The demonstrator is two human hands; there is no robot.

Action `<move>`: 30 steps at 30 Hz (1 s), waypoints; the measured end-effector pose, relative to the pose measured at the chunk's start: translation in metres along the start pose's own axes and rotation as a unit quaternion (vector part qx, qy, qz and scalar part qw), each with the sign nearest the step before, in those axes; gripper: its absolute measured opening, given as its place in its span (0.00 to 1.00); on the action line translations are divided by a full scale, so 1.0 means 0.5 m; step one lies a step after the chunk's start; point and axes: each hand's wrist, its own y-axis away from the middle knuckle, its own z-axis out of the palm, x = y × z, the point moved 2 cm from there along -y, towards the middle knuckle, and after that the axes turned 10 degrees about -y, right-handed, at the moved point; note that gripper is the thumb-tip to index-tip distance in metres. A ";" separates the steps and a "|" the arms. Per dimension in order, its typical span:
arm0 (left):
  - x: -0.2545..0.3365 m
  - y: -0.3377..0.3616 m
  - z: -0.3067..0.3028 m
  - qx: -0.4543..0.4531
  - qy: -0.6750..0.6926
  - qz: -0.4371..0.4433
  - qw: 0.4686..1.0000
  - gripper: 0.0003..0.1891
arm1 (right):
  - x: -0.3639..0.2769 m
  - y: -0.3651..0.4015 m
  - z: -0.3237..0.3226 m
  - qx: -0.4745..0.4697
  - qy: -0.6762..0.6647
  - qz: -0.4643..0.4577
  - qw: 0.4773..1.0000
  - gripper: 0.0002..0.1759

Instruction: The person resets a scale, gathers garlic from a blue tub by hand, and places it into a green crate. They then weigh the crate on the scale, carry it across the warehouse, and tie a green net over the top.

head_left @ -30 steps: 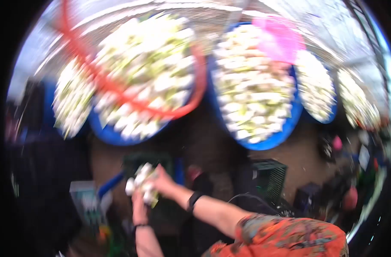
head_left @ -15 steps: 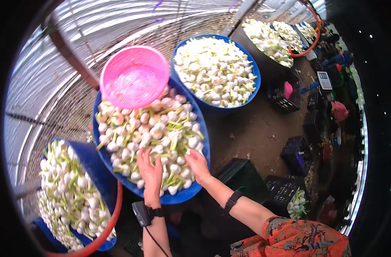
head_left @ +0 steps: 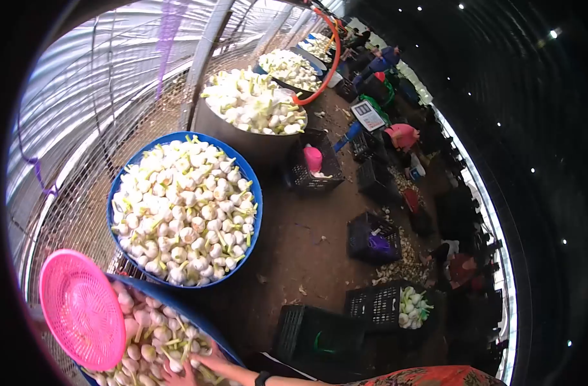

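Observation:
At the bottom edge, my left hand (head_left: 180, 377) lies on the garlic bulbs (head_left: 155, 334) heaped in a blue tub (head_left: 207, 325). Its fingers look spread, with a bulb beside them, and the lower part of the hand is cut off by the frame. Close by on its right, my right hand (head_left: 211, 361) reaches over the same heap from the tub's right side, thumb and fingers apart. I see no bulb clearly gripped in either hand. A pink plastic basket (head_left: 81, 309) rests tilted on the tub's left side.
Another blue tub (head_left: 260, 219) full of garlic stands beyond, then a dark tub (head_left: 242, 125) and further heaps. Black crates (head_left: 374, 238) line the floor (head_left: 294, 251) at right. A scale (head_left: 367, 116) and several people are farther back.
The view has swung right and up, so the tubs appear lower and further left. Both hands are now at the bottom edge, closer together over the garlic.

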 end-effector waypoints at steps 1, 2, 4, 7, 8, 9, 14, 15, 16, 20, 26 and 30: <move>-0.007 -0.003 -0.004 -0.001 0.041 0.006 0.999 0.51 | 0.024 0.003 0.011 -0.013 0.062 0.037 0.997 0.72; -0.015 -0.017 0.003 -0.002 0.014 0.029 0.999 0.47 | 0.037 0.003 0.023 0.030 0.127 -0.024 0.991 0.74; -0.015 -0.034 -0.008 -0.027 0.103 -0.007 0.994 0.45 | -0.003 -0.004 0.024 0.039 0.057 0.071 0.995 0.71; 0.001 -0.063 -0.013 -0.071 0.299 -0.092 0.947 0.42 | -0.005 -0.042 0.018 -0.049 -0.003 0.111 0.993 0.72; 0.007 -0.069 -0.010 -0.084 0.349 -0.114 0.926 0.41 | 0.000 -0.042 0.019 -0.150 -0.111 0.130 0.974 0.72; 0.011 -0.072 -0.009 -0.090 0.390 -0.133 0.907 0.40 | 0.027 -0.038 0.037 -0.145 -0.122 0.144 0.971 0.69; 0.042 -0.066 -0.008 -0.113 0.517 -0.191 0.826 0.35 | 0.109 -0.032 0.081 0.019 -0.117 0.189 0.975 0.52; 0.051 -0.062 -0.013 -0.113 0.538 -0.203 0.810 0.34 | 0.121 -0.048 0.089 -0.065 -0.198 0.187 0.960 0.50; 0.064 -0.059 -0.020 -0.116 0.557 -0.218 0.793 0.33 | 0.138 -0.051 0.101 -0.148 -0.278 0.186 0.931 0.49; 0.175 -0.038 -0.111 -0.152 0.612 -0.381 0.676 0.29 | -0.007 0.011 0.049 -0.109 -0.232 0.203 0.945 0.45; -0.013 0.011 0.101 0.061 0.442 -0.210 0.870 0.37 | 0.070 0.032 0.049 -0.053 -0.268 0.158 0.949 0.28; -0.036 0.048 0.126 0.096 0.517 -0.161 0.835 0.27 | 0.000 0.095 0.022 -0.103 -0.233 0.108 0.961 0.31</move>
